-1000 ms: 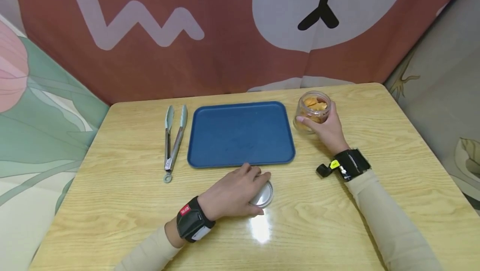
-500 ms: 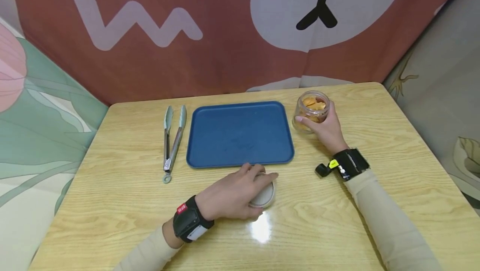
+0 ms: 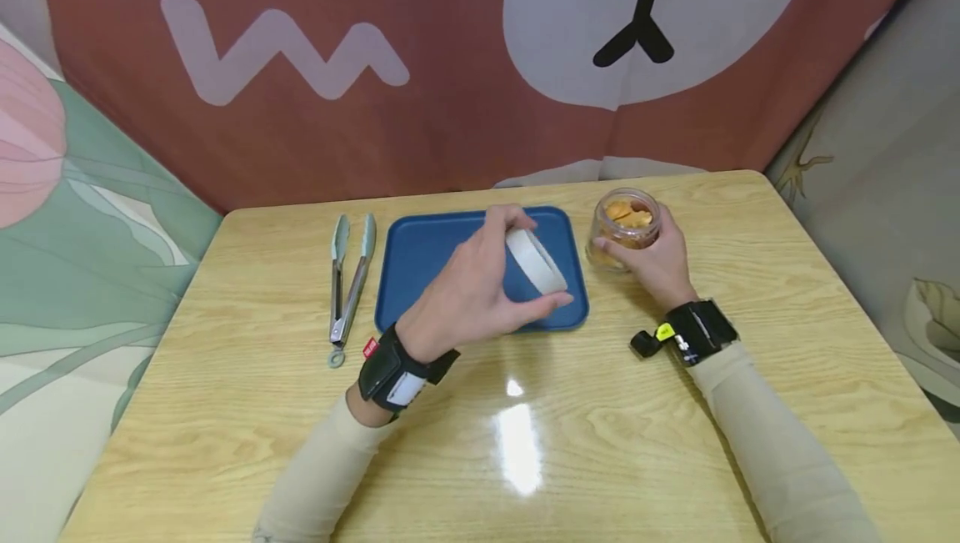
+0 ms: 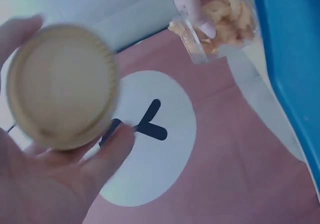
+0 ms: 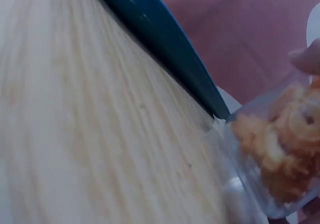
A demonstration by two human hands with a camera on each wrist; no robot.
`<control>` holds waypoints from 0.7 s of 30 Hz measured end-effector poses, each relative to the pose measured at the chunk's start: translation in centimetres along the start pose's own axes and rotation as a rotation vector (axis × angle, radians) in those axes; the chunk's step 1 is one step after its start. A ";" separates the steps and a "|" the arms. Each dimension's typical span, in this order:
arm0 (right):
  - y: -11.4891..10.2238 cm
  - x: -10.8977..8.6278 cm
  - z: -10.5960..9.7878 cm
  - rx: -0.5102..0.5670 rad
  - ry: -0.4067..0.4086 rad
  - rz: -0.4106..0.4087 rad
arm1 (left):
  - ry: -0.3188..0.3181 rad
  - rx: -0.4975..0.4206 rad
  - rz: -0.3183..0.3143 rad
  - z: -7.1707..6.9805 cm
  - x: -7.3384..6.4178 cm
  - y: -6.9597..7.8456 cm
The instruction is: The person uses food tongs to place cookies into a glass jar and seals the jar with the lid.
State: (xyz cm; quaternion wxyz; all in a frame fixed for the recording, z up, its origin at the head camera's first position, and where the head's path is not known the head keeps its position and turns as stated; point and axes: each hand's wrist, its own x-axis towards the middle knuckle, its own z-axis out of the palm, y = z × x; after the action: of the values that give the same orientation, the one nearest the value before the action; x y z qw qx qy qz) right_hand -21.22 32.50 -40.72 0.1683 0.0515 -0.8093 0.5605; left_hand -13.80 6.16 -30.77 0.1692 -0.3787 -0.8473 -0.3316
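My left hand (image 3: 472, 284) grips a round jar lid (image 3: 537, 262) by its rim, tilted on edge above the tray. In the left wrist view the lid's (image 4: 64, 86) flat round face shows between thumb and fingers. My right hand (image 3: 654, 258) holds a clear jar (image 3: 624, 230), uncovered and upright on the table, right of the tray. Orange-brown snack pieces (image 5: 285, 139) fill much of it; their exact kind is unclear. Fingers behind the jar are hidden in the head view.
A blue rectangular tray (image 3: 420, 268) lies mid-table, partly covered by the left hand. Left of it rest metal tongs (image 3: 347, 301) with pale blue tips, spread apart. The wooden table (image 3: 600, 443) ends at a printed cloth backdrop (image 3: 450, 134).
My left hand has lifted the lid off the table near the tray's front edge, carried it forward over the tray and tipped it on edge. The right hand and jar stay put.
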 end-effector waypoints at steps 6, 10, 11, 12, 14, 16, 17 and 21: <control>0.1 0.7 0.4 0.087 -0.024 -0.128 | 0.159 -0.119 0.023 -0.3 0.9 0.2; -2.9 0.0 1.1 0.136 -0.126 -0.222 | 0.250 -0.115 0.048 -1.1 1.0 0.9; -3.9 -0.4 1.3 0.149 -0.156 -0.235 | 0.268 -0.111 0.058 -1.4 1.1 1.2; -4.8 -0.8 1.4 0.159 -0.182 -0.247 | 0.281 -0.106 0.068 -1.6 1.1 1.5; -6.3 -1.6 1.7 0.189 -0.226 -0.263 | 0.286 -0.106 0.079 -2.0 1.2 2.1; -7.5 -2.2 2.0 0.207 -0.256 -0.273 | 0.278 -0.114 0.077 -2.2 1.3 2.7; -7.8 -2.4 2.1 0.216 -0.267 -0.277 | 0.269 -0.118 0.078 -2.2 1.3 2.7; -8.5 -3.0 2.7 0.226 -0.291 -0.289 | 0.220 -0.122 0.077 -1.5 1.1 1.8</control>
State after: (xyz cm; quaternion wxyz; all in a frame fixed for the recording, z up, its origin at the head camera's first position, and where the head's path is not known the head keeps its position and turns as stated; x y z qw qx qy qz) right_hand -16.70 26.58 -34.95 0.1216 0.2655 -0.7414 0.6042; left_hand -13.10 6.62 -28.28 0.2501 -0.3820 -0.7868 -0.4154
